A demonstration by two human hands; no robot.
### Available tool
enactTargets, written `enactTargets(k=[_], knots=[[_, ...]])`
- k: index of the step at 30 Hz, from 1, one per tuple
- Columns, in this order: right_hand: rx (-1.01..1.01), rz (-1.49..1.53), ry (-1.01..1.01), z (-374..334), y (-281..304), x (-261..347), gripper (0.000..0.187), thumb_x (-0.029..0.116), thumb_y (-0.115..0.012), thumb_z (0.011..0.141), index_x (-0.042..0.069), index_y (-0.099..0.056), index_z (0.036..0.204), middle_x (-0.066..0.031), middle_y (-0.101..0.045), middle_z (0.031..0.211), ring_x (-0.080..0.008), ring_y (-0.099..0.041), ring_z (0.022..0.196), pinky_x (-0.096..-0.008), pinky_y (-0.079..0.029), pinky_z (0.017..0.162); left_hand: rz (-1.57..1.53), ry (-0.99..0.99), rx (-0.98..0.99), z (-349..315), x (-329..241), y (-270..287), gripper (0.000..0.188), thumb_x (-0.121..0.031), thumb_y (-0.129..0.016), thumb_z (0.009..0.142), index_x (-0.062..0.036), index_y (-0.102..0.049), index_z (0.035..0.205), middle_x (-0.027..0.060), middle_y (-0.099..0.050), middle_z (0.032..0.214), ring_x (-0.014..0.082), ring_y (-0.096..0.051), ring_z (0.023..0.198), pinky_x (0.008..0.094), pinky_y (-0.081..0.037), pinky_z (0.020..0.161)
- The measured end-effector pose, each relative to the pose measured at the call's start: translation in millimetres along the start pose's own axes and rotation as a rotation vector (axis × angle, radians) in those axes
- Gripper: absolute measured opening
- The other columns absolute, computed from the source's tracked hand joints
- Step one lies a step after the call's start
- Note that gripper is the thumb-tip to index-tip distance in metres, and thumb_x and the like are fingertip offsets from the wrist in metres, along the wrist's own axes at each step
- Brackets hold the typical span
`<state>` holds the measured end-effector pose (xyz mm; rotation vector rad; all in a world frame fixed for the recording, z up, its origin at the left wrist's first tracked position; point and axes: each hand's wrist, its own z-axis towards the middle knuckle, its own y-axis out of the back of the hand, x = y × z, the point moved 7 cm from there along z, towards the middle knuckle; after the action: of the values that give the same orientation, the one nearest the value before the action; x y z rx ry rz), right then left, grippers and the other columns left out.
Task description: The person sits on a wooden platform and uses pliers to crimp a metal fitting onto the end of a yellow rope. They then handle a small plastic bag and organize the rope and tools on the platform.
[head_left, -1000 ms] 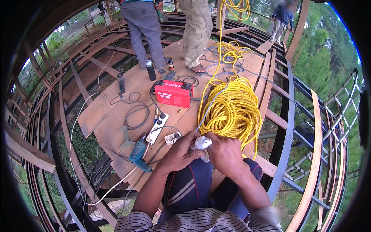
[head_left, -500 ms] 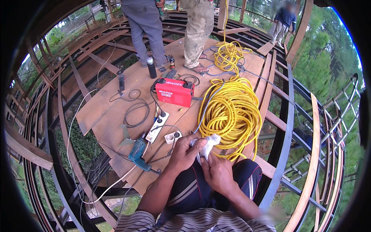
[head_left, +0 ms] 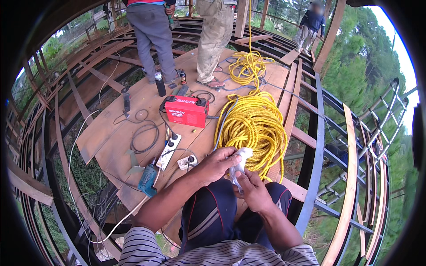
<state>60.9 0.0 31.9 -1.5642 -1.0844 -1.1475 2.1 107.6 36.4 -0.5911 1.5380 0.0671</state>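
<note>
A seated worker is gripping a small wad of white material, apparently crumpled cloth or plastic, between both hands above the lap, close to the body where the fingers can work at it. The left hand is closing over the upper end of the wad, fingers curled and pinching it from the left side. The right hand is sitting just below, thumb and fingertips pressing on the lower end, which is trailing down between the two palms. Both forearms are coming in from the lower edge and bending at the elbows so that the wrists are meeting over the dark trousers.

Just beyond the hands, a big coil of yellow rope is lying on the plank deck, one strand running up and away toward a smaller tangle farther off. Ahead and to the left of the left hand, a white power strip is feeding cords to a red welding machine farther out, likely laid within reach of the seat. A blue power tool is resting well to the left of the left hand near the deck edge. Beyond the welder, two people are standing on the boards beside a dark bottle; a third is standing far off.
</note>
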Motion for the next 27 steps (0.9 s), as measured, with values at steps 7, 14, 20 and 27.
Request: enactTargets(k=[7, 14, 20, 27], knots=[[-0.092, -1.454, 0.959, -19, 1, 115, 0.055, 0.019, -0.069, 0.087, 0.007, -0.053, 0.139, -0.0177, -0.055, 0.127, -0.0375, -0.061, 0.109, -0.0451, -0.053, 0.085, -0.224, -0.007, -0.03, -12, -7, 25, 0.033, -0.028, -0.06, 0.101, -0.0029, -0.06, 0.122, 0.0001, -0.067, 0.096, 0.0076, -0.065, 0.08, 0.022, -0.053, 0.066], [0.253, -1.739, 1.536, -14, -41, 115, 0.041, 0.024, -0.066, 0.073, 0.015, -0.07, 0.113, -0.0043, -0.059, 0.113, -0.0226, -0.06, 0.111, -0.0344, -0.053, 0.088, -0.451, -0.026, 0.154, -15, -2, 17, 0.03, -0.013, -0.058, 0.097, -0.0022, -0.059, 0.125, 0.0046, -0.067, 0.109, 0.0139, -0.068, 0.098, 0.0294, -0.058, 0.086], [0.387, -1.867, 1.42, -5, -64, 125, 0.016, 0.021, -0.065, 0.07, 0.01, -0.063, 0.082, -0.0056, -0.059, 0.085, -0.0191, -0.069, 0.077, -0.0311, -0.057, 0.066, -0.522, 0.044, 0.072, -13, 7, 27, 0.026, -0.019, -0.058, 0.095, -0.0017, -0.061, 0.115, 0.0068, -0.068, 0.102, 0.0156, -0.07, 0.09, 0.031, -0.058, 0.08], [0.479, -1.374, 0.725, 41, -38, 126, 0.024, 0.017, -0.07, 0.084, 0.005, -0.068, 0.105, -0.0124, -0.07, 0.082, -0.0282, -0.068, 0.069, -0.0381, -0.054, 0.059, -0.457, -0.165, 0.021, -25, -3, 16, 0.047, -0.041, -0.054, 0.095, -0.0027, -0.055, 0.123, 0.0072, -0.066, 0.097, 0.021, -0.067, 0.082, 0.0349, -0.052, 0.07]])
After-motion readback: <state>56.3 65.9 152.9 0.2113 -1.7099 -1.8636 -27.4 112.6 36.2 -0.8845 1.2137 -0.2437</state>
